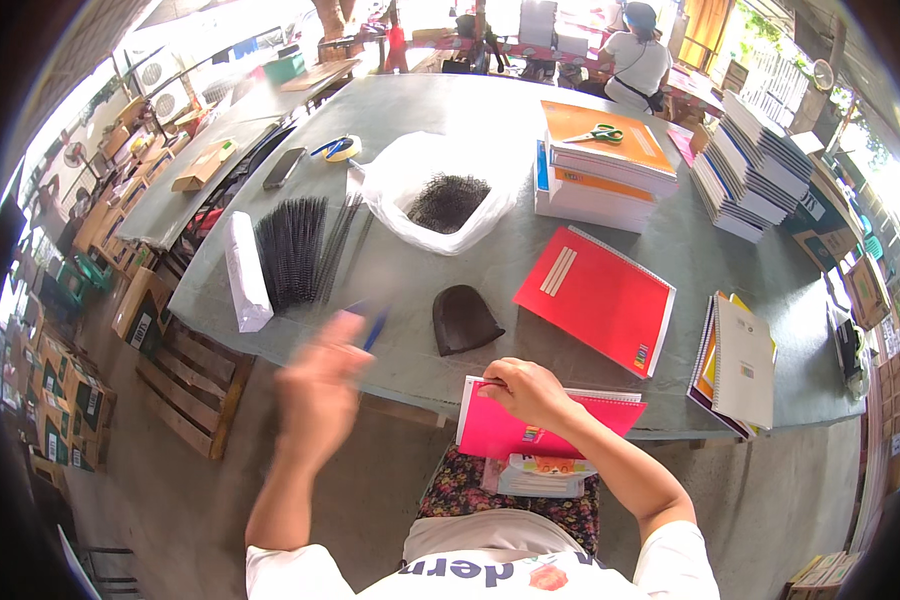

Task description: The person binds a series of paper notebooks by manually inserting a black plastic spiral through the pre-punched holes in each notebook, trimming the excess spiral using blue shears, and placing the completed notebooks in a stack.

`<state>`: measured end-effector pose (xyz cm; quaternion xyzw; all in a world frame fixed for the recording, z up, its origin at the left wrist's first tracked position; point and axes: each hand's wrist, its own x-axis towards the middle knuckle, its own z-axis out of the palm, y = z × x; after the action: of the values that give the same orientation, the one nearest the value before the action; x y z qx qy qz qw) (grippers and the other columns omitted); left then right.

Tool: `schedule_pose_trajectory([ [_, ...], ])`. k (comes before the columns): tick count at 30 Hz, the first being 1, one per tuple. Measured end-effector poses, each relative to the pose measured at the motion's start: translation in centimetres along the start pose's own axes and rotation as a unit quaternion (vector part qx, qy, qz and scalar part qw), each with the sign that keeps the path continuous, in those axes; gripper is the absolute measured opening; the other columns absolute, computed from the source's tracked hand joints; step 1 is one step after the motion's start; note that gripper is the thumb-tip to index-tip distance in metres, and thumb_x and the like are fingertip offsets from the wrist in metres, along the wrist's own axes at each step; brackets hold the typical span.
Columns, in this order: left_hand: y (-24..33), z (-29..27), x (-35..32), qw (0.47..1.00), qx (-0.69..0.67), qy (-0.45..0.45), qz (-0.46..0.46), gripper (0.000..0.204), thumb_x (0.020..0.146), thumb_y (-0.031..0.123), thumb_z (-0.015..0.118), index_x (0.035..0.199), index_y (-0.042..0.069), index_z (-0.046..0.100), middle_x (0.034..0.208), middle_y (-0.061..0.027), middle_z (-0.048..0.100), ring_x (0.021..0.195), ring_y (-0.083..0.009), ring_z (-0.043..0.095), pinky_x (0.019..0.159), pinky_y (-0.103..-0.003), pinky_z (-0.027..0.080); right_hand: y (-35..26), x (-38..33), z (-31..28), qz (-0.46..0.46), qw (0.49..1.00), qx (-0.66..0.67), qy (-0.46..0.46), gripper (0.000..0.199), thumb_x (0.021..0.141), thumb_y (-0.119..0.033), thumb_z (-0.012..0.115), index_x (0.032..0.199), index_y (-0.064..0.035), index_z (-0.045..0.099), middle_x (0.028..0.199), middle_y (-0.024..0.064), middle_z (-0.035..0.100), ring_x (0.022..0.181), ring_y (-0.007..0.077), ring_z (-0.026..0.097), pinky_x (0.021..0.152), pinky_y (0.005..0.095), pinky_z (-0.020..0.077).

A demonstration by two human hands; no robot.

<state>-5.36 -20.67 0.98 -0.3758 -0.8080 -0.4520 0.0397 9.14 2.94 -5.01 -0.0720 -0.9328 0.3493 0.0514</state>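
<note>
My right hand [532, 392] is closed at the upper bound edge of a pink spiral notebook [505, 425], which leans upright against the table's front edge over my lap. My left hand [320, 385] is raised off the table's near edge, smeared by motion; whether anything is in it does not show. A slim blue thing [376, 328], perhaps a pen, is just beyond its fingers. Black spiral binding coils [292, 250] lie in a bundle farther left, beside a long white block [246, 270]. A dark brown, round-ended piece [466, 320] rests between my hands' reach, its kind unclear.
A white plastic bag [400, 215] holds black coil scraps. Beyond the pink one lies a red notebook [595, 300]. Green scissors [602, 134] top a notebook stack [600, 200]; more stacks [750, 170] stand right. A soft plastic pack [540, 480] sits on my lap. A person [638, 65] sits far off.
</note>
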Motion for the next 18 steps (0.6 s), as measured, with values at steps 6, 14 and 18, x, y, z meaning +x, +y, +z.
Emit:
schedule_pose_trajectory([
  [6, -0.6, 11.6, -5.6, 0.895, 0.045, -0.442, -0.046, 0.082, 0.084, 0.016, 0.058, 0.143, 0.0, 0.003, 0.076, -0.0262, 0.061, 0.071, -0.043, 0.061, 0.065, -0.05, 0.048, -0.3, -0.1, 0.6, 0.034, 0.991, -0.108, -0.07, 0.03, 0.084, -0.032, 0.06, 0.094, -0.0039, 0.055, 0.085, 0.0153, 0.065, 0.084, 0.0337, 0.062, 0.07, 0.0442, 0.0481],
  [14, -1.1, 10.4, -3.1, 0.959, -0.076, -0.274, 0.014, 0.033, 0.091, 0.021, 0.053, 0.118, 0.002, 0.055, 0.088, -0.0186, 0.063, 0.078, -0.0338, 0.061, 0.073, -0.038, 0.049, -0.3, -0.4, 0.2, 0.041, 0.998, -0.037, -0.044, 0.029, 0.08, -0.028, 0.065, 0.092, -0.0022, 0.058, 0.082, 0.0178, 0.065, 0.08, 0.0353, 0.063, 0.067, 0.0435, 0.0482],
  [18, -0.1, 10.0, -2.4, 0.964, -0.168, -0.204, 0.005, 0.022, 0.089, 0.012, 0.059, 0.106, -0.001, 0.062, 0.088, -0.0139, 0.065, 0.075, -0.0158, 0.061, 0.067, -0.028, 0.049, -0.4, -0.2, 0.0, 0.034, 0.999, -0.002, -0.039, 0.027, 0.077, -0.024, 0.068, 0.088, -0.0001, 0.06, 0.079, 0.019, 0.064, 0.078, 0.0363, 0.062, 0.068, 0.0438, 0.0479],
])
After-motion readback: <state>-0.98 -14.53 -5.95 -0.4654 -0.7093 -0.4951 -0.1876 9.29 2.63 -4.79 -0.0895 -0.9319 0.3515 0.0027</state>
